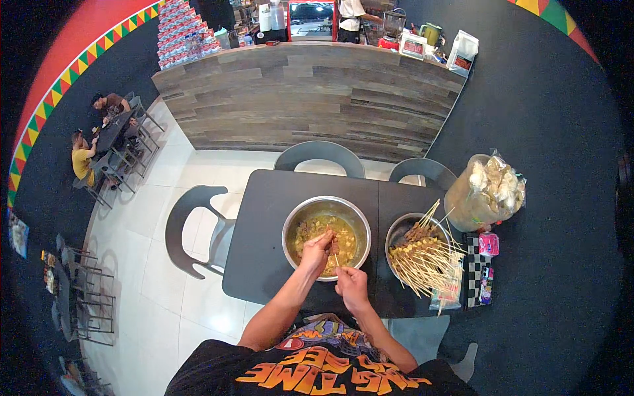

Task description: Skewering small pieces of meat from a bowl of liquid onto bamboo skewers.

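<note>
A large steel bowl point(300, 221) of marinated meat pieces in yellow sauce stands on the dark table point(264, 251). My left hand point(316, 249) reaches into the bowl and pinches a piece of meat point(333, 247). My right hand point(351, 284) sits at the bowl's near rim, gripping a thin wooden skewer point(337, 261) whose tip points up toward the meat. To the right, a second steel bowl point(398, 230) holds several finished skewers point(426, 257) with their sticks fanning out.
A clear bag of crackers point(489, 191) stands at the table's far right beside small pink packets point(489, 244) and a checkered sheet point(474, 277). Grey chairs point(319, 156) ring the table. A wood-clad counter point(310, 99) lies beyond. Two people sit at a table point(113, 129) at left.
</note>
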A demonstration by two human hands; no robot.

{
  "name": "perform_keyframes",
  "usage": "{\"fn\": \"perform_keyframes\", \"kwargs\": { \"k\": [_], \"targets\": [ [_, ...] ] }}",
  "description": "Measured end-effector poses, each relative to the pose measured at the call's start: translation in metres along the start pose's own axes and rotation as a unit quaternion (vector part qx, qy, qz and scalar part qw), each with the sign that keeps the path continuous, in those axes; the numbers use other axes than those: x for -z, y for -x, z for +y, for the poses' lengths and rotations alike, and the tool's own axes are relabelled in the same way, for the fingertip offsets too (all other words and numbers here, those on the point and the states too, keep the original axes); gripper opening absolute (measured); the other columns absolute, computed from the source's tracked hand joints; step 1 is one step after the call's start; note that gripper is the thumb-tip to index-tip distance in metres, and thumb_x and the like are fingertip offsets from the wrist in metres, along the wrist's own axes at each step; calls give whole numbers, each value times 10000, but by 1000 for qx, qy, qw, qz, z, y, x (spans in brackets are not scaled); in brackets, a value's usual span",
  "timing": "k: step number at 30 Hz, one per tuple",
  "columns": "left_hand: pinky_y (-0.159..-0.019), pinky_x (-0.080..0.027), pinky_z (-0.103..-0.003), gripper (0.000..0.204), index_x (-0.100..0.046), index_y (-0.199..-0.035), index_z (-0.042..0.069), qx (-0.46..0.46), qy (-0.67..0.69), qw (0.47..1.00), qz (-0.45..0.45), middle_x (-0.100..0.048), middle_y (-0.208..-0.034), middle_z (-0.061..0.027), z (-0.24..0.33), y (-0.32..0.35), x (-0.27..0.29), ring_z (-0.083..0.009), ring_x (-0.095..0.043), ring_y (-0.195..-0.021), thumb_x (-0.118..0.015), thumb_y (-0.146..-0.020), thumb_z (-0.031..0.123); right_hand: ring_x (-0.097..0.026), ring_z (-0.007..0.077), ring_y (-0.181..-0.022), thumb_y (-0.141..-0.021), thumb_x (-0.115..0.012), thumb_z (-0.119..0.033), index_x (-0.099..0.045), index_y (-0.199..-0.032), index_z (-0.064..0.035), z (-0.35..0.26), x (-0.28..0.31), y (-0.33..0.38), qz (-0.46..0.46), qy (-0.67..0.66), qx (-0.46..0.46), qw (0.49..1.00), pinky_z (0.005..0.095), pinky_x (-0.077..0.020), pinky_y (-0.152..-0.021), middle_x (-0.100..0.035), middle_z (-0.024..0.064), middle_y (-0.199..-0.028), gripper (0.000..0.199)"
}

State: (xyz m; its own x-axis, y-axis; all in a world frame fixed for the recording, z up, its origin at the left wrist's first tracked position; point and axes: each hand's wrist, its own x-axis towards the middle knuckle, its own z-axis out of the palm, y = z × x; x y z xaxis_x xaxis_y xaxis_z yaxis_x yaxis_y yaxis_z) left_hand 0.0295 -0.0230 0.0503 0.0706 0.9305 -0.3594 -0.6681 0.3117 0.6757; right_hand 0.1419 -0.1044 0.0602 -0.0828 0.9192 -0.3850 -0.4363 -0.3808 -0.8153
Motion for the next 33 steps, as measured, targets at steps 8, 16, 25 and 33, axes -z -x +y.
{"fn": "perform_keyframes", "kwargs": {
  "k": [8, 16, 25, 33],
  "targets": [
    [-613, -430, -236, 135, -605, -883, 11, -15, 3, 1000, 11, -587, -802, -51, -5, -2, 4, -119, -534, -698, -568, -846, 135, -328, 28, -377, -847, -539, -100, -568, -728, -4, 3, 1, -5, 58, 152, 100, 982, 221, -268, -383, -401, -37, -460, 157],
    [-633, -440, -247, 161, -577, -925, -32, 5, 55, 998, 1, -583, -837, -81, -5, -1, 5, -139, -541, -712, -528, -863, 109, -256, 66, -333, -880, -489, -157, -529, -768, -39, -15, -4, 2, -19, -171, -107, 979, 224, -229, -378, -304, -45, -426, 167],
    [-617, -417, -255, 167, -568, -915, -37, 10, 65, 997, -27, -571, -806, -83, -2, -4, 4, -151, -518, -669, -522, -864, 115, -268, 67, -341, -879, -486, -153, -534, -770, -39, -13, -3, -1, -30, -185, -112, 976, 223, -237, -388, -317, -38, -427, 165],
    [-613, -416, -259, 166, -570, -894, -23, 9, 68, 997, -31, -570, -797, -77, -1, -8, 6, -146, -512, -667, -525, -866, 134, -257, 63, -342, -880, -483, -169, -538, -768, -47, -15, -7, -3, -29, -189, -118, 974, 221, -231, -396, -319, -41, -433, 174]
  ]
}}
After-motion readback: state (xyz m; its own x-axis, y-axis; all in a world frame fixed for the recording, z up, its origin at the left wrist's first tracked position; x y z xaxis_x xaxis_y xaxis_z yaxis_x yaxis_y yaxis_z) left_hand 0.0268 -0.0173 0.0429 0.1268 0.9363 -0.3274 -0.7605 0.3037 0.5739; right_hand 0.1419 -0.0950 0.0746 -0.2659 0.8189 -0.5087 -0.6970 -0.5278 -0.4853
